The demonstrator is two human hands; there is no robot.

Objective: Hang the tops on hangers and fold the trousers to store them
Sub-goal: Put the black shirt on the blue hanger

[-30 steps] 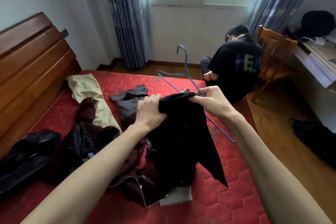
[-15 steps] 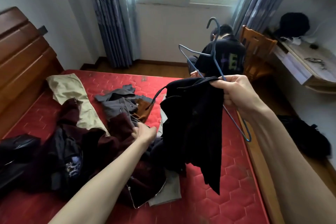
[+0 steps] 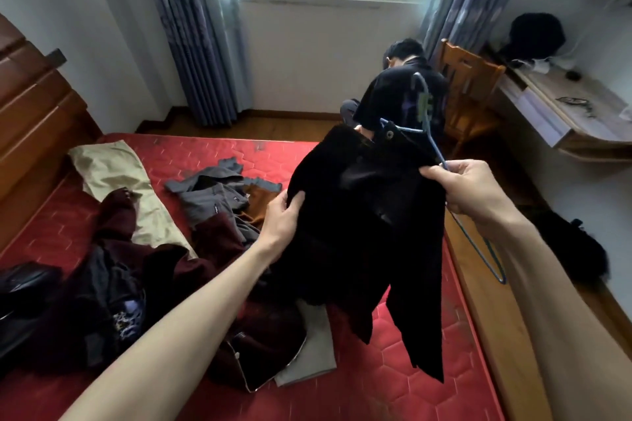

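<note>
The black top is a dark, soft, heavy-looking garment held up above the red mattress, with two long flaps hanging down toward it; a round metal eyelet shows at its upper edge. A blue wire hanger sits partly inside the top, its hook rising above the garment and one bent corner sticking out below the right wrist.

The right hand pinches the top's upper right edge together with the hanger wire, fingers curled tight. The left hand grips the top's left side, thumb and fingers folded into the cloth.

Left of the top, on the mattress, lie a grey garment, beige trousers, a maroon garment and a dark pile near the wooden headboard. Right of the top, the mattress edge meets the wooden bed frame, then open floor. Beyond the top a seated person faces away, beside a wooden chair and a tabletop
</note>
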